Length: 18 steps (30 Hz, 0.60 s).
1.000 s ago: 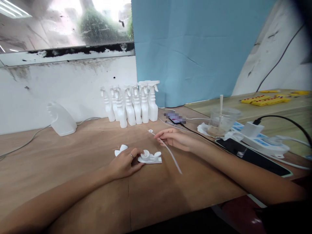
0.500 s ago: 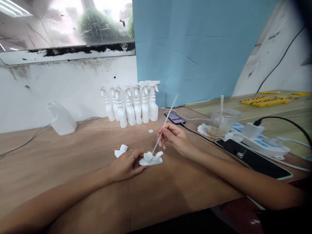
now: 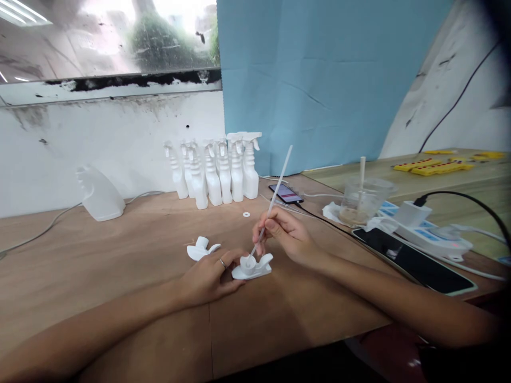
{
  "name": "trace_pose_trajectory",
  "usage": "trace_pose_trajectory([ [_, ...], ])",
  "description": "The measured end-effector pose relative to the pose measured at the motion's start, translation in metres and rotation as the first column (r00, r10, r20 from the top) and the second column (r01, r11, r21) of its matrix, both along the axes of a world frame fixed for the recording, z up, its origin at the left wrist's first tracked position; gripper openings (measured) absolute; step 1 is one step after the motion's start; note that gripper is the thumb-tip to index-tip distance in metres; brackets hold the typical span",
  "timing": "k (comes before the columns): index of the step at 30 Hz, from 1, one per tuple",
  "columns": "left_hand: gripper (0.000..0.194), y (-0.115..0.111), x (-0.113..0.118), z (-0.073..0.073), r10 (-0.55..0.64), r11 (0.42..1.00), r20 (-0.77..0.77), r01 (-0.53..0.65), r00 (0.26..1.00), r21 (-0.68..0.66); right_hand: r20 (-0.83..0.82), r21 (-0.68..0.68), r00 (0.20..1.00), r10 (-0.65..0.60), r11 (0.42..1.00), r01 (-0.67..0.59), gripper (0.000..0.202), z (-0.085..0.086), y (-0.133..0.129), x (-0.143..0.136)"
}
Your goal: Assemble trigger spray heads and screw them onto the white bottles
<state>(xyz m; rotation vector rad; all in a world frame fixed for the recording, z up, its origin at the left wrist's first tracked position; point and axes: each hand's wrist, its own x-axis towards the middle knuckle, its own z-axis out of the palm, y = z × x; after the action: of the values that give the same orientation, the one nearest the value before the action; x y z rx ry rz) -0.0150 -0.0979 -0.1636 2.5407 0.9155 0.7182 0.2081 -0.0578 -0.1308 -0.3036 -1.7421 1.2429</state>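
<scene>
Sprayer head (image 3: pixel 252 266) lies on the surface (image 3: pixel 131 255), mid-front | second sprayer head (image 3: pixel 202 249) just left of it | left hand (image 3: pixel 207 276) fingers curled, steadying the sprayer head | right hand (image 3: pixel 285 236) pinching tilted dip tube (image 3: pixel 275 191), lower end in the head's collar | spray bottles (image 3: pixel 217 167) behind

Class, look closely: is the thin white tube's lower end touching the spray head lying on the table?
Touching. The head view shows the tube end seated in the spray head collar.
</scene>
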Motion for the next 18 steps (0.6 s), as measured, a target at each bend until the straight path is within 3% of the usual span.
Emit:
trace_pose_trajectory([
  [5,0.042,0.0,0.0,-0.002,-0.001,1.0,0.019,0.001,1.0,-0.007,0.029,0.035,1.0,0.003,0.999,-0.004,0.013,0.001,-0.001,0.0],
  [9,0.048,-0.004,0.003,-0.006,0.03,0.996,0.057,-0.025,0.998,-0.087,0.283,0.204,0.954,-0.096,0.978,0.038,0.012,0.003,-0.004,-0.001],
  [12,0.038,-0.008,0.008,-0.007,0.081,0.985,0.049,-0.073,0.995,-0.155,0.439,0.332,0.884,-0.161,0.943,0.007,0.019,0.002,-0.006,-0.001],
  [15,0.023,-0.012,0.011,-0.005,0.098,0.983,0.029,-0.093,0.995,-0.157,0.495,0.334,0.847,-0.193,0.942,0.019,0.02,-0.002,-0.009,-0.001],
  [18,0.021,-0.014,0.011,-0.003,0.063,0.985,0.04,-0.055,0.997,-0.162,0.514,0.392,0.825,-0.233,0.92,0.015,0.019,-0.004,-0.013,-0.001],
])
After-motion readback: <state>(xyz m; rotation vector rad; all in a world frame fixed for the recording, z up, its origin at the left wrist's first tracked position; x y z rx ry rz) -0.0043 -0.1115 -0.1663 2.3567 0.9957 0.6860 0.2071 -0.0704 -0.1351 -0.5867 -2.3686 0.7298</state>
